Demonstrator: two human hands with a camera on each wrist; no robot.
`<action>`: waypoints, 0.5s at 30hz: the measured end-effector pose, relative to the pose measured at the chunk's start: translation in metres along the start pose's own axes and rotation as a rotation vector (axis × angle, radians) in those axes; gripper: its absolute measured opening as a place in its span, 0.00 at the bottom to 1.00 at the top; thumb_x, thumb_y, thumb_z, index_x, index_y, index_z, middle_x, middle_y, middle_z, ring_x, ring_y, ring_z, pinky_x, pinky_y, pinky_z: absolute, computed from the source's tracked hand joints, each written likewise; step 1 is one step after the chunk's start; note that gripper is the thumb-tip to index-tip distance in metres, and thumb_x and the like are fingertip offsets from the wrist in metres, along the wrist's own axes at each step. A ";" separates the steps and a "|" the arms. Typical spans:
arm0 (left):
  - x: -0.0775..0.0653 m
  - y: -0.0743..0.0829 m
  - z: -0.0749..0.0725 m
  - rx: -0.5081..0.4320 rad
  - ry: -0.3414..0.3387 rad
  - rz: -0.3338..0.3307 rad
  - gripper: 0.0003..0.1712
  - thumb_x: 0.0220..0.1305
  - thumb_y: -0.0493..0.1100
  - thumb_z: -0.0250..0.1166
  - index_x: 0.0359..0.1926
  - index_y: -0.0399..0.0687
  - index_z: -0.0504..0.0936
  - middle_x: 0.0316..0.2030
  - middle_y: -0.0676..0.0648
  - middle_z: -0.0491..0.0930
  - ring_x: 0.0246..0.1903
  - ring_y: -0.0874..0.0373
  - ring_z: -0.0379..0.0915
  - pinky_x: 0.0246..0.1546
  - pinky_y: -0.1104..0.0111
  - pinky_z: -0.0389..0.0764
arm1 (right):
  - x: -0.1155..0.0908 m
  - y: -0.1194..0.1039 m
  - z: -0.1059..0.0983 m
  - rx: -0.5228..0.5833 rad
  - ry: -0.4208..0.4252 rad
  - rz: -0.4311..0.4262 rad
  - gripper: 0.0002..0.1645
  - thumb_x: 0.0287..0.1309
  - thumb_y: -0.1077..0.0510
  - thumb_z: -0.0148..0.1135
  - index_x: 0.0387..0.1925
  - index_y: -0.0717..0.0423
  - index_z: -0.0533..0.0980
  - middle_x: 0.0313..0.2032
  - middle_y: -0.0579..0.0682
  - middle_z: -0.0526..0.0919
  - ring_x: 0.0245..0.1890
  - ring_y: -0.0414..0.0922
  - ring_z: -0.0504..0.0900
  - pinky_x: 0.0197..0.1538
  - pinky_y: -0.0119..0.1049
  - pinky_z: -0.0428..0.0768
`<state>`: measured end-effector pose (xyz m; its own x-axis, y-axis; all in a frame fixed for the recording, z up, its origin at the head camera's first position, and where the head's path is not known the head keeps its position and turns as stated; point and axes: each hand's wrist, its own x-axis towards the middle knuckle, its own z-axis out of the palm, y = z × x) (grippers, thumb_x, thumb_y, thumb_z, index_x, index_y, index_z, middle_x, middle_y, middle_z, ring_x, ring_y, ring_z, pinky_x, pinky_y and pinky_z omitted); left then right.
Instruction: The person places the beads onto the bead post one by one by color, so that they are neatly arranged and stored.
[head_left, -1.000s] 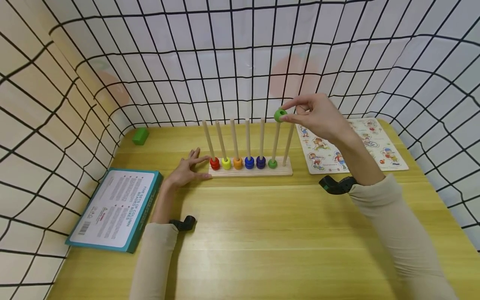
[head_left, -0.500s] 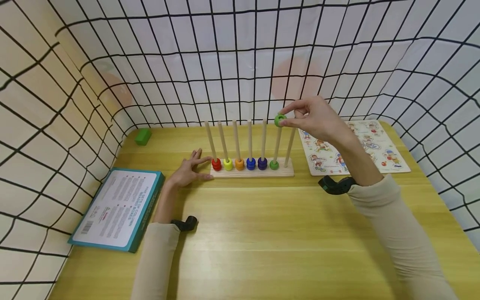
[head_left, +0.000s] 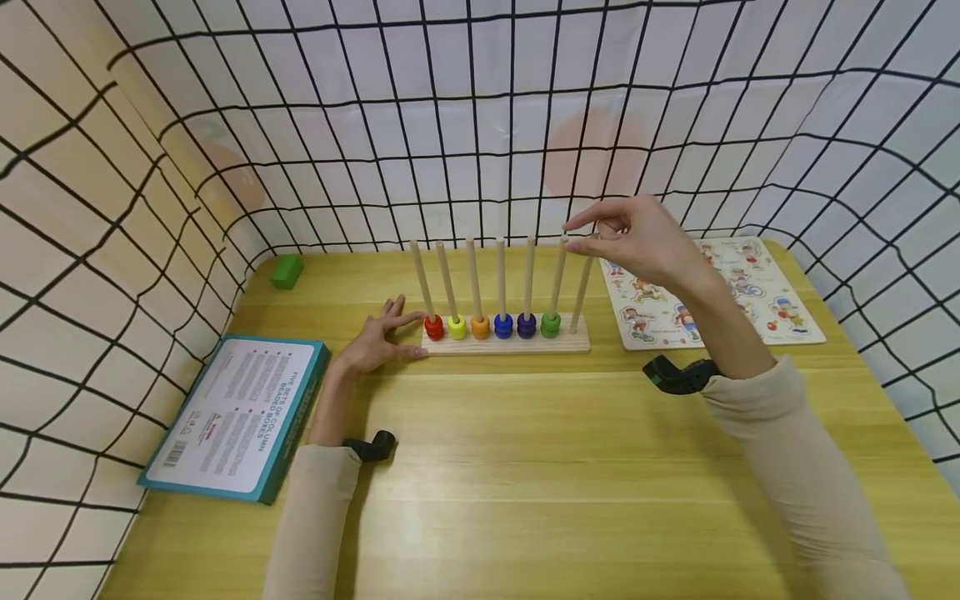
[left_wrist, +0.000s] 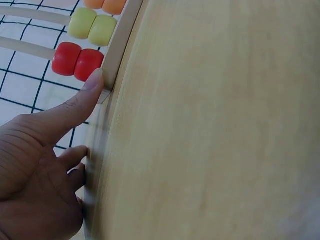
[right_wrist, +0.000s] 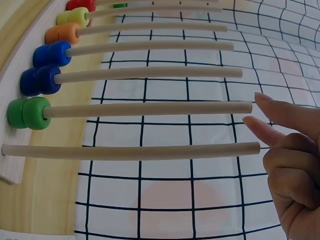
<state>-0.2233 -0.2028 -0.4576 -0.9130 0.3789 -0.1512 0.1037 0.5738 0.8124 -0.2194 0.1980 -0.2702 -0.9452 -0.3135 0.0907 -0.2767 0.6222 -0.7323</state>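
Observation:
A wooden bead rack (head_left: 510, 345) has a row of upright pegs along its base. Red beads (right_wrist: 80, 5), yellow beads (left_wrist: 92, 26), orange beads (head_left: 480, 327), blue beads (head_left: 503, 326), dark blue beads (right_wrist: 40, 80) and green beads (right_wrist: 29, 113) sit low on their own pegs. The rightmost peg (right_wrist: 130, 152) is bare. My left hand (head_left: 371, 343) touches the rack's left end, thumb at the front corner by the red beads, fingers spread. At the top of the green beads' peg, my right hand (head_left: 637, 237) has thumb and index finger parted, with nothing between them.
A teal-edged box (head_left: 232, 417) lies at the left of the table (head_left: 510, 483). A green block (head_left: 287, 272) is at the back left. Behind the right forearm lies a board with cartoon figures (head_left: 780, 308). Grid-patterned cloth (head_left: 480, 125) surrounds the table's back and sides.
My right hand has let go of a green bead at the peg's top; it has dropped down onto the other green bead. My left hand stays at the rack's end.

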 end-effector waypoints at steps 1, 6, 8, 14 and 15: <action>0.000 0.000 0.000 0.000 0.001 0.001 0.41 0.65 0.42 0.73 0.76 0.44 0.68 0.83 0.38 0.34 0.83 0.42 0.17 0.77 0.38 0.16 | -0.002 0.001 0.000 0.003 0.001 0.001 0.20 0.65 0.43 0.70 0.53 0.48 0.85 0.17 0.42 0.63 0.15 0.39 0.56 0.20 0.35 0.62; -0.001 -0.002 -0.002 0.003 0.007 0.002 0.41 0.65 0.42 0.73 0.76 0.44 0.68 0.83 0.38 0.33 0.83 0.43 0.17 0.78 0.39 0.16 | -0.013 0.008 -0.001 0.016 0.016 0.014 0.23 0.66 0.39 0.68 0.55 0.46 0.84 0.17 0.43 0.62 0.13 0.39 0.55 0.16 0.36 0.60; -0.002 0.000 -0.001 0.000 0.011 -0.004 0.41 0.65 0.42 0.73 0.76 0.44 0.68 0.83 0.38 0.33 0.83 0.43 0.17 0.78 0.39 0.16 | -0.018 0.011 0.000 0.028 0.030 0.017 0.23 0.67 0.40 0.67 0.57 0.45 0.83 0.17 0.43 0.63 0.13 0.40 0.56 0.18 0.37 0.62; -0.011 0.015 0.001 0.043 0.022 -0.060 0.42 0.67 0.43 0.72 0.78 0.47 0.65 0.84 0.37 0.33 0.82 0.37 0.19 0.77 0.31 0.25 | -0.037 0.020 0.005 0.058 0.117 0.011 0.23 0.70 0.41 0.65 0.60 0.44 0.81 0.17 0.45 0.67 0.17 0.44 0.59 0.28 0.39 0.64; -0.013 0.018 0.002 0.066 0.025 -0.066 0.42 0.68 0.44 0.71 0.78 0.47 0.64 0.83 0.37 0.33 0.82 0.35 0.20 0.76 0.31 0.27 | -0.040 0.020 0.006 0.057 0.131 0.012 0.23 0.70 0.41 0.64 0.60 0.44 0.81 0.18 0.45 0.68 0.18 0.44 0.60 0.29 0.39 0.64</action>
<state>-0.2091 -0.1963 -0.4422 -0.9282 0.3207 -0.1886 0.0676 0.6437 0.7623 -0.1865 0.2189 -0.2928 -0.9639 -0.2081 0.1662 -0.2586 0.5821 -0.7709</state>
